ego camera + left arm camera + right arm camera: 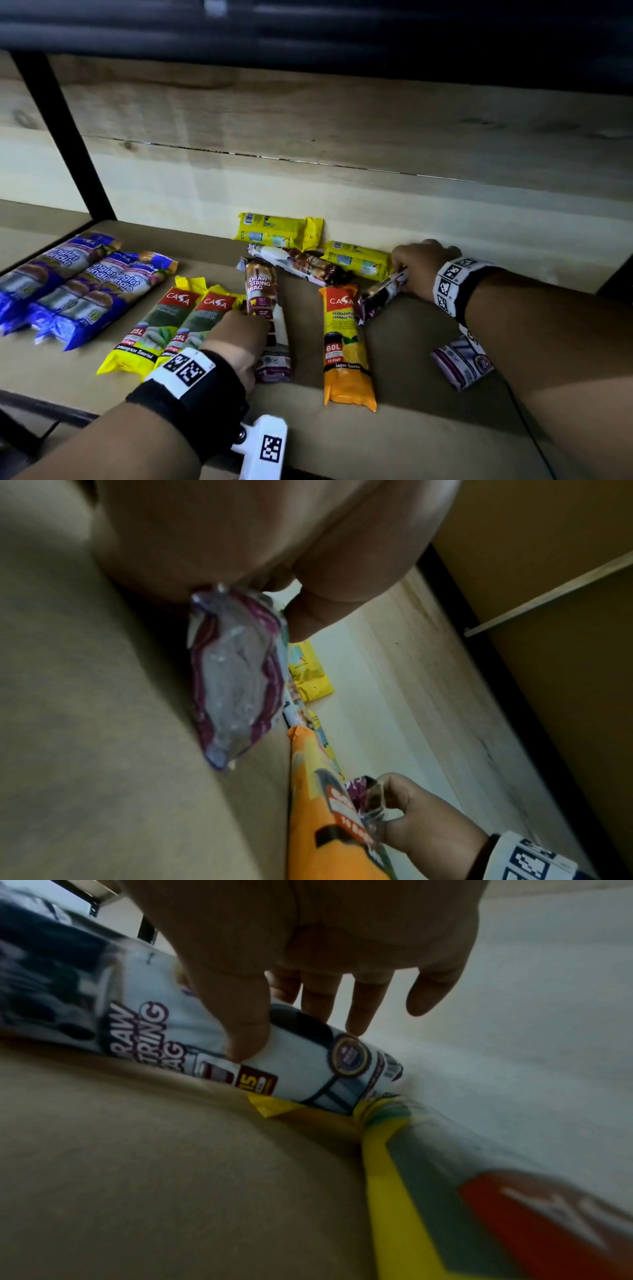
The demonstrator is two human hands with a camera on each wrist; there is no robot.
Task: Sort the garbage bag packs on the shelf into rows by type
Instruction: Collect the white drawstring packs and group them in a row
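From the head view, the left hand [239, 337] grips a glossy maroon-and-white drawstring-bag pack [265, 308] lying mid-shelf beside two yellow Casa packs [164, 329]; the right hand [419, 267] grasps another maroon drawstring pack [382, 298] near the pale wooden back wall [342, 137]; bare beige shelf board [428, 428] lies along the front edge. At the left wrist, the crimped pack end [232, 680] protrudes from the fingers. At the right wrist, thumb and fingers [246, 1020] pinch the pack [308, 1064] over a yellow pack [445, 1191].
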